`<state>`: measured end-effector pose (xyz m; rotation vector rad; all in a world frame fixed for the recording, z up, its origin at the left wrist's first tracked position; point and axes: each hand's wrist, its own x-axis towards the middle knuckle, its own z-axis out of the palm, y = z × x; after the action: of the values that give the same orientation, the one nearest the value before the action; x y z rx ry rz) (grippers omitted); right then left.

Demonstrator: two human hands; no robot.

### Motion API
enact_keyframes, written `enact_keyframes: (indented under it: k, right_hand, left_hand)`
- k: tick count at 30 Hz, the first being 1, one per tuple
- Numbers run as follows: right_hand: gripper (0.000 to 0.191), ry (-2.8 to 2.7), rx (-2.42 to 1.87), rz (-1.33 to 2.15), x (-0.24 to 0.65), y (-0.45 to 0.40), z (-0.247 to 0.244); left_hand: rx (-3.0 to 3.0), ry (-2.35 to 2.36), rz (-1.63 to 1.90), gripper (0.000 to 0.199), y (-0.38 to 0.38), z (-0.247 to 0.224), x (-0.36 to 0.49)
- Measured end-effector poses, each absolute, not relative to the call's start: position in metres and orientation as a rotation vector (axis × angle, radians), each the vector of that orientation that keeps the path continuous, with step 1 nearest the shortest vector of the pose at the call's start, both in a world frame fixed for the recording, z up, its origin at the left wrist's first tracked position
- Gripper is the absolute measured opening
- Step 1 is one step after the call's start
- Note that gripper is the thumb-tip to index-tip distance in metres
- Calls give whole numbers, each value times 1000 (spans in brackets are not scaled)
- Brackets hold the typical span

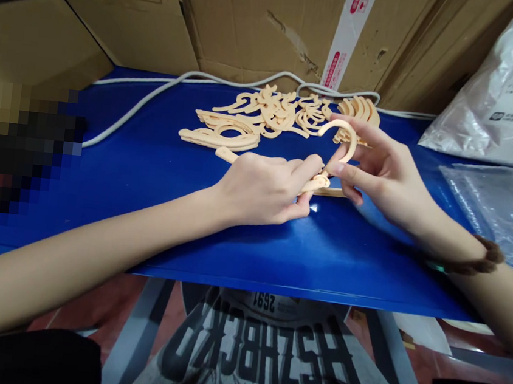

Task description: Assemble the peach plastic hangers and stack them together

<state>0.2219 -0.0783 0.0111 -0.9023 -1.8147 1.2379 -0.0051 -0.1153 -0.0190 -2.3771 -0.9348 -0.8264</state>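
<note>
Left forearm (151,230) stretches across from the lower corner, left hand (264,186) knuckles up, fingers (308,168) tightly curled! Opposite, the right forearm (512,307) angles in, right hand (389,169) palm inward, thumb (356,177) pinching, and the hands nearly meet!

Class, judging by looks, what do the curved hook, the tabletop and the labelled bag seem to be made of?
Curved hook: probably plastic, matte beige, with smooth rounded edges. Tabletop: glossy blue, perhaps painted metal or plastic; it shows bright reflections. Labelled bag: likely thin plastic film, shiny, with crinkled highlights.
</note>
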Motion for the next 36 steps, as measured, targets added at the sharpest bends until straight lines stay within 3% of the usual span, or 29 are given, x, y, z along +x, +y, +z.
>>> enact_keyframes:
  k: [9, 20, 27, 30, 33, 36]
  right_hand:
    - [57, -1875, -921, 1217, 226, -77, 13]
    - [69, -1950, -963, 1137, 231, -68, 8]
    - [74, -2047, -932, 1033, 228, -73, 9]
    - [75, -2048, -904, 974, 225, -77, 10]
    - [81, -2094, -862, 909, 226, -75, 9]
    - [60, -2343, -786, 643, 229, -71, 3]
  left_hand:
    - [-2474, -948, -681, 40, -114, -16, -8]
    - [-2511, -1025, -563, 44, -114, -13, -6]
    - [-2800, -1228, -531, 35, -104, -7, -14]
    - [-3023, -1323, -682, 33, -99, -1, -17]
    - [-3251, -1449, -1048, 33, -97, 4, -19]
    - [-3363, -1754, -1494, 14, -95, 7, -18]
